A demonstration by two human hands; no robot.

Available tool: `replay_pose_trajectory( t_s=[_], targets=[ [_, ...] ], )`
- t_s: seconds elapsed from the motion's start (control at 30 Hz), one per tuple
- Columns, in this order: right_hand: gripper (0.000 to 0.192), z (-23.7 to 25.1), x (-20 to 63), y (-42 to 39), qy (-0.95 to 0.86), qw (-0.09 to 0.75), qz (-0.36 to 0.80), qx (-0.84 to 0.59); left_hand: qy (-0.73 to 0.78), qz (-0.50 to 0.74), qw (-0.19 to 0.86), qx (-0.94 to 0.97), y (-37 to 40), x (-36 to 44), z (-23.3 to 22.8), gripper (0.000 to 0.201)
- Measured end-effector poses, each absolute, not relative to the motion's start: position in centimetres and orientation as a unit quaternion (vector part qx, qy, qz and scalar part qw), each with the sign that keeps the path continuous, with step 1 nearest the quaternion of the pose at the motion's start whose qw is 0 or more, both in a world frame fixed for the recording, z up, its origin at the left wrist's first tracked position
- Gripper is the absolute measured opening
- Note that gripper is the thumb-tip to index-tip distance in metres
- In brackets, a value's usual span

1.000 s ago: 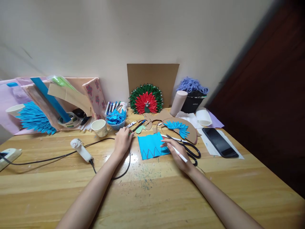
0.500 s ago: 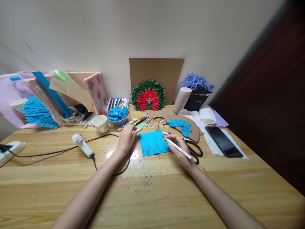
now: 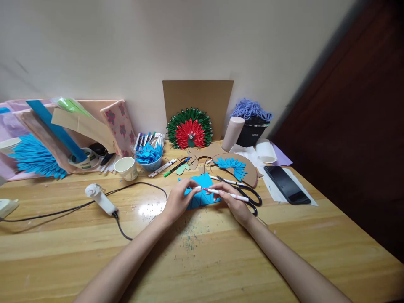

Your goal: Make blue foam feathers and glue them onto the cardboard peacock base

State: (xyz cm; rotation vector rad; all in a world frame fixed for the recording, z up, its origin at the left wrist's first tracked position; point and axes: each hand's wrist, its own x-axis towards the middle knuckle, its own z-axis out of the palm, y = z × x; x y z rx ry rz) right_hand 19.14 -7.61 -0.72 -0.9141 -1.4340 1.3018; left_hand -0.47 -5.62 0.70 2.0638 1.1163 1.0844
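Note:
In my right hand point(image 3: 236, 205) is a white felt-tip marker point(image 3: 232, 195) with a red end, held nearly level and pointing left. My left hand point(image 3: 179, 198) pinches a small white marker cap point(image 3: 198, 187) against or just at the marker's red tip; whether they touch I cannot tell. Below both hands lies a blue sheet point(image 3: 204, 201) with dark zigzag lines, partly hidden by the fingers. Black-handled scissors point(image 3: 256, 197) rest just beyond my right hand, with another white marker point(image 3: 225, 180) beside them.
Behind the sheet lies a cardboard fan shape point(image 3: 251, 168) with blue petals. A bowl of blue pieces point(image 3: 150, 155) and a paper cup point(image 3: 126, 168) stand to the left. A white glue gun point(image 3: 101, 199) trails its cord nearby. At right lies a phone point(image 3: 286, 185).
My left hand has moved right, over the blue sheet, bringing the cap to the marker's tip. My right hand has lifted the marker from the sheet and levelled it. The view has shifted slightly right.

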Motion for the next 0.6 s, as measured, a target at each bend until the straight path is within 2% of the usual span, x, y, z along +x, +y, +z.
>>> replay_pose_trajectory(
  t_s=[0.33, 0.6],
  targets=[
    [0.015, -0.2, 19.2, -7.4, -0.515, 0.494, 0.619, -0.328, 0.366, 0.372, 0.309, 0.795, -5.6, -0.5, 1.4, 0.019],
    [0.016, 0.2, 18.9, -8.0, -0.537, 0.461, 0.634, -0.314, 0.359, 0.299, 0.257, 0.846, -6.0, -0.3, 2.1, 0.026]
  ],
)
